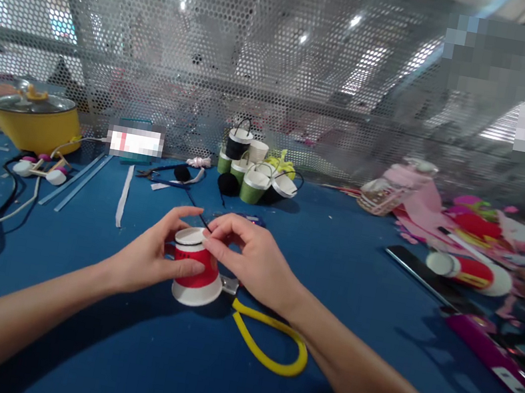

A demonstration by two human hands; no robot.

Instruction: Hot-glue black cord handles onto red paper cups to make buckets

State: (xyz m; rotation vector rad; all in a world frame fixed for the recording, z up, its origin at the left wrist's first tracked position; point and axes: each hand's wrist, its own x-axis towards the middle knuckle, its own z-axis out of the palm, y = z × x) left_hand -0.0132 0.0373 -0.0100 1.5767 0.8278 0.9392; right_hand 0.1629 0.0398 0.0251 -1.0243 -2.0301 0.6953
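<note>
I have my left hand (156, 249) curled round a small red-and-white tapered paper cup (197, 281), thumb across its red band and fingers at its far side, which should keep it steady. The cup sits narrow end up on the smooth blue tabletop (138, 351), probably because its wider end gives it a firmer footing. My right hand (253, 249) pinches at the upper edge, thumb meeting fingertips by a thin black cord (204, 221); whether they grip it, I can't tell. Just beside the cup, a yellow-handled metal tool (271, 323) lies near my right wrist, within easy reach.
</note>
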